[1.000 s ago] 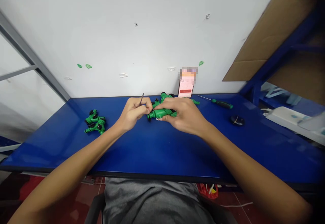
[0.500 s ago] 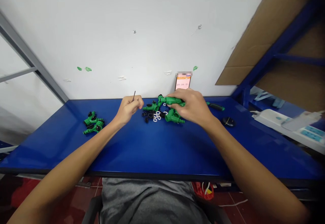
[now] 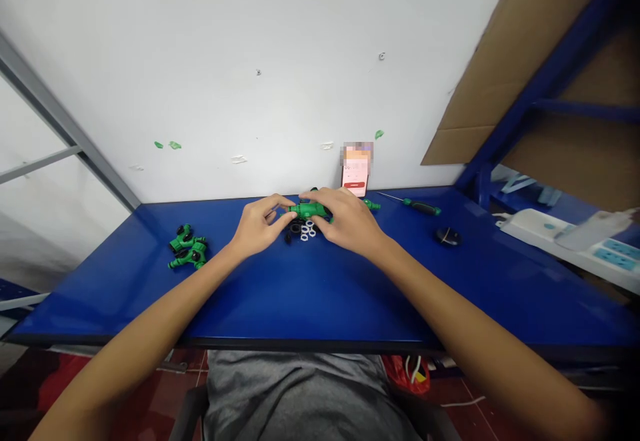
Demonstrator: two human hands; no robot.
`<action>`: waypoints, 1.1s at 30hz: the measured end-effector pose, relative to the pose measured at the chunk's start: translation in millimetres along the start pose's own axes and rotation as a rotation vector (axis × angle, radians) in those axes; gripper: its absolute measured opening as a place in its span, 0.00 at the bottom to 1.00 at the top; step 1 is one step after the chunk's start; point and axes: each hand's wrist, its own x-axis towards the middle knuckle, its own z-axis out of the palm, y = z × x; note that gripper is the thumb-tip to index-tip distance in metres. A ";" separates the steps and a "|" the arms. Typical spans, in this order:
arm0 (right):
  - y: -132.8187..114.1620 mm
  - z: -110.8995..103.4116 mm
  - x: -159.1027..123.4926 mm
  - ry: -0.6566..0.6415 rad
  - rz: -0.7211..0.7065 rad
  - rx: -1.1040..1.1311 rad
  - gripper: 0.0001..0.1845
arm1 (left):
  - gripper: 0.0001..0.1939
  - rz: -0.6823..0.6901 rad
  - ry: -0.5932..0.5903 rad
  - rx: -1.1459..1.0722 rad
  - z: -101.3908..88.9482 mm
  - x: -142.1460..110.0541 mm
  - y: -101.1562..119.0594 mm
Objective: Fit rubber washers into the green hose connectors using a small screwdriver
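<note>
Both my hands meet over a green plastic hose connector [image 3: 309, 211] near the back of the table. My left hand [image 3: 260, 222] grips its left end, and my right hand [image 3: 347, 218] closes over its right end. The thin metal pick from earlier does not show and may be hidden in my left fingers. Just below the hands lie white O-rings [image 3: 307, 231] and black rubber parts [image 3: 295, 228]. Another green part [image 3: 371, 204] pokes out beyond my right hand.
A blue table [image 3: 310, 301] carries a pile of green connectors [image 3: 189, 246] at left, a green-handled screwdriver [image 3: 423, 207], a black computer mouse [image 3: 448, 236], and a propped phone [image 3: 356, 178] against the white wall. A power strip [image 3: 550, 234] sits at right.
My hands have come together on the green connector, which has moved left and toward me. My left hand no longer shows the thin pick.
</note>
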 end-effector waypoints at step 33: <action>-1.3 22.9 -3.2 -0.073 -0.052 0.182 0.05 | 0.15 0.072 -0.251 0.281 -0.7 -2.8 -11.2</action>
